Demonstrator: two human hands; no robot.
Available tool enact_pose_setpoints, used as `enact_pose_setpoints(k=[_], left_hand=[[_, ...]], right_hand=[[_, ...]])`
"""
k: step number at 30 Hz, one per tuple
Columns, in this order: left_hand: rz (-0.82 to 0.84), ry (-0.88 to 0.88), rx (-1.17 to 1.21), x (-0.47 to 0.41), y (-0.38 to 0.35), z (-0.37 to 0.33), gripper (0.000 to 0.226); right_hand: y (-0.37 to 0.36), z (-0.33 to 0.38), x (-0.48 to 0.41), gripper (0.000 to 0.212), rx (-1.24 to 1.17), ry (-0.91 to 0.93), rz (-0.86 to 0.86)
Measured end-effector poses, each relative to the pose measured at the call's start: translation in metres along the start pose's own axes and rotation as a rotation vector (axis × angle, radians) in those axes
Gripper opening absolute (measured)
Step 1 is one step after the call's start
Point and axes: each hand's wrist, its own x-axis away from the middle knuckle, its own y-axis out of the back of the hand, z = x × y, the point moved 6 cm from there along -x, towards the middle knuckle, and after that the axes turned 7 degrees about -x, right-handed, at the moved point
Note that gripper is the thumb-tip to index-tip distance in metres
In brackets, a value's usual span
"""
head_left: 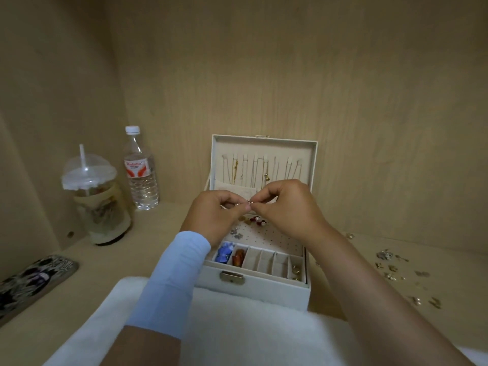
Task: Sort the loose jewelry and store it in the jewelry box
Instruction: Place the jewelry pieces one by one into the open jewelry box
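- Head view: our left hand [214, 212] and right hand [285, 204] meet above the open jewelry box [253, 289]. The fingertips of both hands are closed tightly on a small silvery piece [249, 203]. It is too small for us to tell whether it is one item or two parts.
- The piece hangs over the box's perforated earring panel [266, 236], where a few beaded pieces already sit. Chains [261, 169] hang inside the raised lid.
- The front compartments hold blue pieces [223, 253] at the left and little else.
- The loose jewelry [390, 265] lies scattered on the shelf, to the right of the box and well apart from our hands. We judge that much sorting remains.
- Risk: so small a piece could slip from the pinch. It might then land in the wrong compartment or vanish into the white cloth [237, 326] in front of the box.
- Risk: our right forearm crosses close to the scattered pieces, and a careless sweep could knock some off the shelf.
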Motion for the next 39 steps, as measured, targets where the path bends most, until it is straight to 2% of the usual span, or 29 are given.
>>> enact_pose_setpoints(k=[2, 9, 13, 17, 19, 23, 34, 39], left_hand=[[0.009, 0.002, -0.078, -0.004, 0.003, 0.003, 0.005], [0.097, -0.075, -0.042, -0.005, 0.000, 0.016, 0.007], [0.101, -0.113, 0.008, -0.005, 0.005, 0.016, 0.008], [0.144, -0.118, 0.000, 0.001, 0.006, 0.016, 0.010], [0.149, -0.114, -0.006, 0.002, 0.007, 0.017, 0.011], [0.138, -0.076, 0.053, 0.004, 0.008, 0.020, 0.015], [0.158, -0.069, 0.046, 0.004, 0.006, 0.016, 0.027], [0.112, -0.023, 0.114, 0.002, 0.006, 0.019, 0.011]], right_hand=[[-0.002, -0.001, -0.001, 0.005, -0.019, -0.001, 0.000], [-0.014, -0.008, -0.001, 0.007, -0.042, 0.016, 0.112], [-0.013, -0.007, 0.000, 0.008, -0.161, 0.044, 0.095], [-0.014, -0.007, 0.002, 0.008, -0.177, 0.031, 0.130], [-0.014, -0.011, 0.003, 0.006, -0.102, 0.011, 0.159], [-0.021, -0.015, 0.009, 0.002, 0.233, 0.025, 0.239], [-0.029, -0.003, 0.014, 0.005, 0.431, 0.117, 0.240], [-0.031, -0.001, 0.014, 0.006, 0.498, 0.162, 0.278]])
